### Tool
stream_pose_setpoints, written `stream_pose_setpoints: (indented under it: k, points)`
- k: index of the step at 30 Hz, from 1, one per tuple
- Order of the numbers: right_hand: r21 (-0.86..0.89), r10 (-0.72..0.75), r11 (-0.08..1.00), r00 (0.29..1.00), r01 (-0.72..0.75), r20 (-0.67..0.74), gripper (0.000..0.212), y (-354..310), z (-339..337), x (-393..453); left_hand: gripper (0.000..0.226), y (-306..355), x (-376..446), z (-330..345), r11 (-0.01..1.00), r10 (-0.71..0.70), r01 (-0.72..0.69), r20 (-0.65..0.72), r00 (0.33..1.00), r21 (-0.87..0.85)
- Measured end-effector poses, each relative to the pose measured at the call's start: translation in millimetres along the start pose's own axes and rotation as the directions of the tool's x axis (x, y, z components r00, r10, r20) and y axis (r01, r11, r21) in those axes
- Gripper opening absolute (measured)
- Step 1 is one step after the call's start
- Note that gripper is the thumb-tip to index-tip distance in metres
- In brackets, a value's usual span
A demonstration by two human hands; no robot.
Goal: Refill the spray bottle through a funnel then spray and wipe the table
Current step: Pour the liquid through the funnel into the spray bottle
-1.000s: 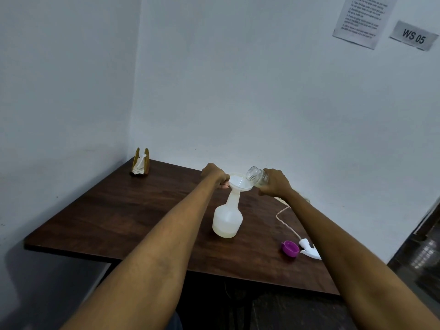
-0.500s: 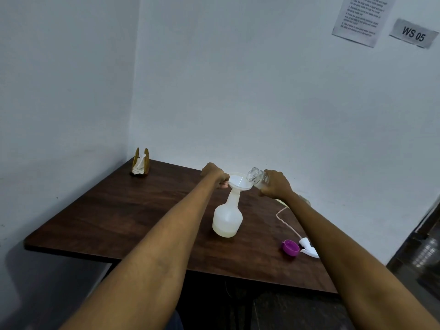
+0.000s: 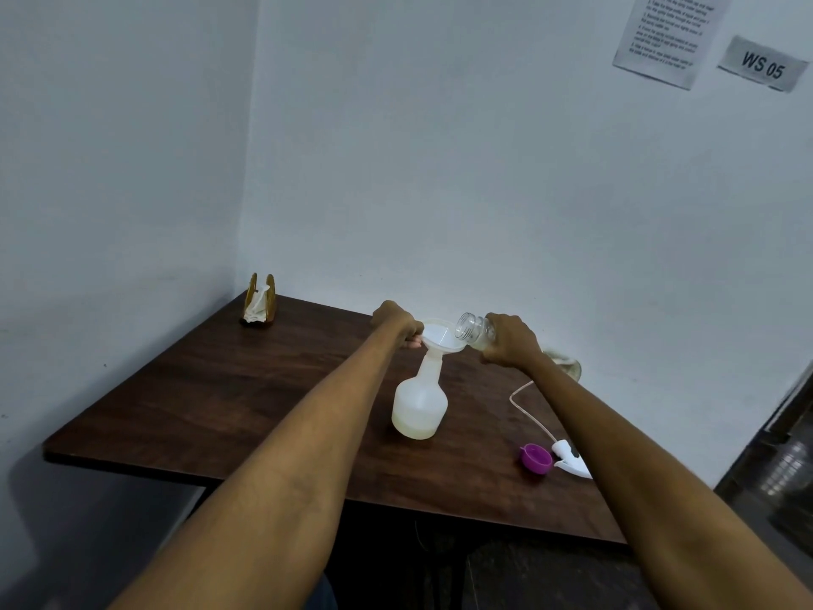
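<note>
**Pouring the refill through the funnel**

We are in the filling step. Our right hand (image 3: 510, 341) is wrapped around a small clear plastic bottle (image 3: 475, 331), tipped so its open mouth sits over the rim of the white plastic funnel (image 3: 442, 334). Our left hand (image 3: 396, 321) pinches the funnel's far-left rim, steadying it. The funnel's stem stands in the neck of the translucent white spray bottle (image 3: 420, 405), which stands upright near the middle of the dark wooden table (image 3: 220, 389), toward the back edge. A shallow layer of pale liquid shows at its bottom, so we judge the refill far from done. Whether liquid is running at this instant we cannot tell.

Both arms reach straight forward, forearms nearly parallel, the right wrist turned inward to tilt the bottle.

Next we would need to tip the clear bottle further while holding the funnel level, then lift the funnel out and refit the white spray head (image 3: 572, 462), which lies with its thin tube near the table's front right corner, just beside a purple round cap (image 3: 536, 457). A wooden napkin holder (image 3: 260, 299) stands at the back left corner.
</note>
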State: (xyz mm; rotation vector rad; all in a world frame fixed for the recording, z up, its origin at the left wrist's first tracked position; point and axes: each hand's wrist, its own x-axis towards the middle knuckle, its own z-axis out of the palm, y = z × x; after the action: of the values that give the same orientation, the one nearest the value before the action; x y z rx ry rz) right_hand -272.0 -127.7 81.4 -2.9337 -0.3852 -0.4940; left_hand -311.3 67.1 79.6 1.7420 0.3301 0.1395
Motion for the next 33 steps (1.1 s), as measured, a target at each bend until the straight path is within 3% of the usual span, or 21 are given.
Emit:
stream_pose_setpoints:
  k: [17,23,33]
  points:
    - [-0.046,-0.034,0.998,0.999,0.035,0.01,0.026,-3.7,-2.9,1.2,0.021,-0.8,0.7,-0.4,1.0,0.002,-0.002,-0.012,1.0,-0.003]
    - [-0.019,-0.037,0.999,0.999,0.037,0.005,0.027,-4.1,-2.0,0.1,0.005,-2.3,2.6,0.4,1.0,0.011,-0.011,-0.01,1.0,0.019]
    - [-0.038,-0.041,0.998,0.999,0.041,0.009,0.026,-2.7,-5.1,0.3,0.006,-2.8,4.4,2.6,0.999,0.021,-0.02,-0.005,1.0,0.029]
